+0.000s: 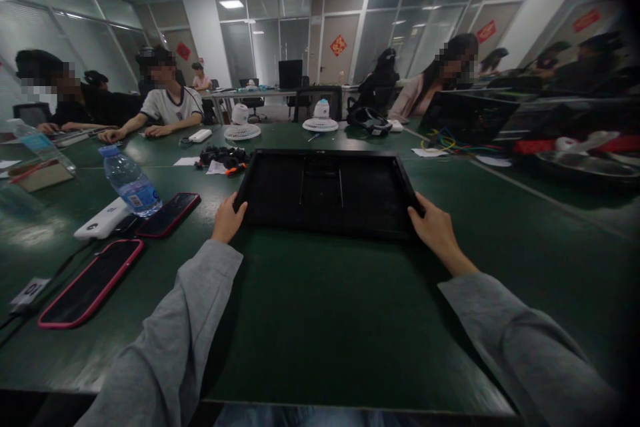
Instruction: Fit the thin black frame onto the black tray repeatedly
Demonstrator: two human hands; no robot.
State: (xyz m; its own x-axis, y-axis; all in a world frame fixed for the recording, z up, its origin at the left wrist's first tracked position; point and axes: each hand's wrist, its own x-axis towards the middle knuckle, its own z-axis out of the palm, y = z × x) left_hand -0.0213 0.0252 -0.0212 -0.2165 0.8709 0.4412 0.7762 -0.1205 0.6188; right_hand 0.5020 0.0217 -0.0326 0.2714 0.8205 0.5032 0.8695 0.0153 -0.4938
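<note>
In front of the person, around the middle of the dark green desk [320, 320], a wide black frame [273, 193], shallow and tray-like, is held between two bare hands. The left hand [230, 218] grips its left end with the thumb up on the rim, and the right hand [434, 221] grips the opposite end the same way, so both are closed on the frame's edges and neither is free. Its recessed side faces the person, the far edge looking higher than the near one, and inside sits a smaller dark panel [321, 187] flanked by two thin bright lines. Whether the near edge rests on the desk or hangs just above it, I cannot tell. The step in hand looks like steadying or positioning the frame with an even, two-ended grip. From here, I judge, any move calls for both hands to work together, matching height and angle so that the frame does not twist; letting one end go would first need the near edge firmly supported. The space toward the person offers room, whereas the left side needs care: a water bottle [133, 183] stands near a white power bank [103, 219] and two red-edged phones, and a dark heap of gear [223, 159] lies just beside the frame's far left corner.
</note>
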